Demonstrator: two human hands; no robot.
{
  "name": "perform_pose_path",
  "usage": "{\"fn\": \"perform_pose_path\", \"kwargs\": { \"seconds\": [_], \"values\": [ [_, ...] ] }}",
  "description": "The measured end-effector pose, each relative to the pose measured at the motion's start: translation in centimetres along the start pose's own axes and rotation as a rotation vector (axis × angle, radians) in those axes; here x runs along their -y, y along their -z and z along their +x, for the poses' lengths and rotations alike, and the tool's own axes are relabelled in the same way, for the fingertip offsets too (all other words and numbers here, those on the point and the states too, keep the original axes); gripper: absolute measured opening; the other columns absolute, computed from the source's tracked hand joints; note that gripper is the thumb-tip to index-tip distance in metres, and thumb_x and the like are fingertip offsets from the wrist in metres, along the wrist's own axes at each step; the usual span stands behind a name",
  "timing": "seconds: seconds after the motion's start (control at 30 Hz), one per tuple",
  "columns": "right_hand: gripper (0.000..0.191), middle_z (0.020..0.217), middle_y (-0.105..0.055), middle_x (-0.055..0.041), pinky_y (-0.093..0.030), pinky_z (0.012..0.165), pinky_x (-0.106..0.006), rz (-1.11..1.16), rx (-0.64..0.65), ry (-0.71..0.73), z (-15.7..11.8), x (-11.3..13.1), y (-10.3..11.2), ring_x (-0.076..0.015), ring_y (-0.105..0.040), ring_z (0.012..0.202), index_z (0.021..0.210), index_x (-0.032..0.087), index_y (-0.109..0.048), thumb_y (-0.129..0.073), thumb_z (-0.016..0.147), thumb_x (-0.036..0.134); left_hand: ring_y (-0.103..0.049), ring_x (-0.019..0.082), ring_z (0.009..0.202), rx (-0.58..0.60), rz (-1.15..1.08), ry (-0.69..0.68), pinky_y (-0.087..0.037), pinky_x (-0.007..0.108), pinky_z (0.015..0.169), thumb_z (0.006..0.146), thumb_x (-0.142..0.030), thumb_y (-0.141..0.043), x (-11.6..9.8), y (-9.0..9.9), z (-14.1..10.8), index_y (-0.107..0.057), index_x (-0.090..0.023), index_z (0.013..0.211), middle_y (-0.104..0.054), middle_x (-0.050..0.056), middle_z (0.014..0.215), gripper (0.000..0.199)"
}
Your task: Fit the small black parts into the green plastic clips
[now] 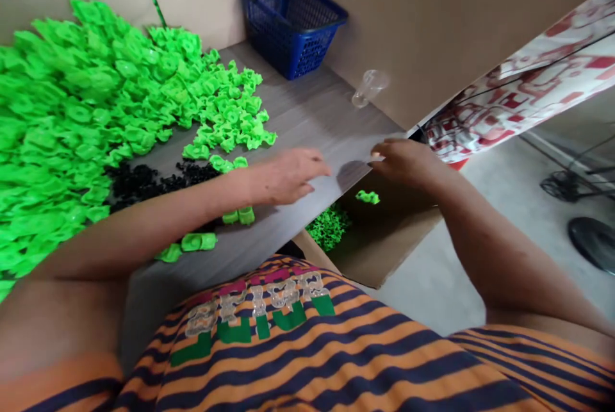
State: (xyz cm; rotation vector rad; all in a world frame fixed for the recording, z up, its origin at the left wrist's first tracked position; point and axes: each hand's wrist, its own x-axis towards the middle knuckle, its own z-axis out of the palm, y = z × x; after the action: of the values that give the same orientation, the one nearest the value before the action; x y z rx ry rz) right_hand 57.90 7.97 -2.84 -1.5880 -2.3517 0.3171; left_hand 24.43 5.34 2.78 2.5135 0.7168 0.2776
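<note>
Over the grey table (307, 111), my left hand (293, 175) hovers with its fingers apart and holds nothing. My right hand (403, 159) is at the table's right edge, its fingers curled; what they hold, if anything, is hidden. Below it a small green piece with dark spots (368, 197) is in mid-air over an open cardboard box (394, 239). Many green pieces (329, 226) lie inside the box. Several green parts (199, 241) rest near my left forearm, beside a heap of small black parts (139, 182).
A large pile of green parts (86, 98) covers the table's left side. At the back stands a blue basket (293, 27). A clear plastic cup (369, 88) lies near the cardboard wall. Red-and-white patterned material (519, 98) is at the right.
</note>
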Motion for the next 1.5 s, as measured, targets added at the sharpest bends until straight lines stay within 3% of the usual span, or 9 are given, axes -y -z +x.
{"fn": "perform_pose_path", "kwargs": {
  "seconds": [0.13,0.23,0.37,0.43,0.53,0.67,0.83,1.07,1.5],
  "values": [
    [0.039,0.118,-0.071,-0.0176,-0.059,0.088,-0.046,0.065,0.113,0.146,-0.7,8.6,-3.3,-0.0277,-0.070,0.094,0.127,0.024,-0.068,-0.055,0.100,0.049,-0.064,0.029,0.129,-0.144,0.110,0.123,-0.048,0.053,0.117,0.091,-0.022,-0.056,0.5,4.3,-6.6,-0.072,-0.022,0.128,-0.069,0.006,0.131,0.040],
    [0.066,0.141,-0.062,-0.0218,-0.053,0.107,-0.052,0.149,0.133,0.341,-0.7,13.3,-7.2,-0.0345,-0.062,0.126,0.149,0.020,-0.055,-0.058,0.099,0.063,-0.067,0.028,0.124,-0.224,0.147,0.218,-0.050,0.052,0.114,0.096,-0.029,-0.052,-0.3,5.2,-12.6,-0.073,-0.022,0.126,-0.072,0.006,0.130,0.038],
    [0.092,0.158,-0.048,-0.0251,-0.043,0.113,-0.063,0.093,0.101,0.415,-0.8,16.1,-11.4,-0.0425,-0.046,0.142,0.159,0.022,-0.045,-0.065,0.089,0.077,-0.069,0.023,0.120,-0.371,0.222,0.308,-0.055,0.044,0.109,0.103,-0.030,-0.047,-1.4,3.0,-19.8,-0.073,-0.021,0.125,-0.075,0.006,0.128,0.035],
    [0.091,0.163,-0.042,-0.0247,-0.040,0.111,-0.066,0.033,0.087,0.398,-0.6,17.1,-12.6,-0.0458,-0.039,0.146,0.160,0.025,-0.044,-0.066,0.088,0.077,-0.071,0.024,0.115,-0.475,0.277,0.318,-0.059,0.041,0.102,0.104,-0.033,-0.052,-1.6,1.0,-22.4,-0.074,-0.023,0.122,-0.077,0.007,0.123,0.030],
    [0.082,0.169,-0.035,-0.0218,-0.036,0.111,-0.065,-0.046,0.056,0.392,-0.1,18.7,-13.1,-0.0487,-0.029,0.152,0.158,0.029,-0.048,-0.066,0.091,0.071,-0.071,0.025,0.106,-0.487,0.338,0.315,-0.061,0.040,0.092,0.104,-0.034,-0.053,-1.9,-2.3,-24.6,-0.074,-0.022,0.118,-0.077,0.010,0.116,0.028],
    [0.073,0.170,-0.036,-0.0178,-0.030,0.114,-0.061,-0.100,0.071,0.525,1.2,20.7,-12.1,-0.0475,-0.022,0.157,0.154,0.030,-0.054,-0.067,0.092,0.067,-0.066,0.031,0.104,-0.449,0.438,0.398,-0.058,0.048,0.092,0.101,-0.033,-0.056,-2.4,-5.4,-24.6,-0.075,-0.022,0.115,-0.074,0.014,0.118,0.026],
    [0.051,0.165,-0.045,-0.0163,-0.032,0.111,-0.054,-0.092,0.179,0.741,2.5,21.8,-11.0,-0.0409,-0.028,0.156,0.146,0.029,-0.060,-0.062,0.100,0.050,-0.063,0.033,0.103,-0.406,0.553,0.430,-0.055,0.047,0.083,0.100,-0.028,-0.059,-2.5,-6.9,-23.2,-0.075,-0.018,0.117,-0.072,0.016,0.114,0.025],
    [0.033,0.139,-0.064,-0.0184,-0.034,0.105,-0.051,0.001,0.096,0.725,2.4,21.9,-13.1,-0.0368,-0.040,0.142,0.128,0.020,-0.068,-0.048,0.107,0.037,-0.060,0.026,0.089,-0.472,0.623,0.414,-0.050,0.039,0.077,0.103,-0.024,-0.058,-2.1,-7.9,-22.0,-0.073,-0.017,0.105,-0.071,0.010,0.093,0.017],
    [0.032,0.119,-0.065,-0.0146,-0.029,0.097,-0.044,-0.072,-0.028,0.710,2.7,23.2,-13.8,-0.0330,-0.044,0.122,0.114,0.019,-0.070,-0.063,0.102,0.048,-0.055,0.023,0.078,-0.616,0.759,0.338,-0.045,0.036,0.070,0.101,-0.021,-0.065,-1.9,-9.3,-20.6,-0.069,-0.013,0.105,-0.069,0.006,0.081,0.010]
  ]
}}
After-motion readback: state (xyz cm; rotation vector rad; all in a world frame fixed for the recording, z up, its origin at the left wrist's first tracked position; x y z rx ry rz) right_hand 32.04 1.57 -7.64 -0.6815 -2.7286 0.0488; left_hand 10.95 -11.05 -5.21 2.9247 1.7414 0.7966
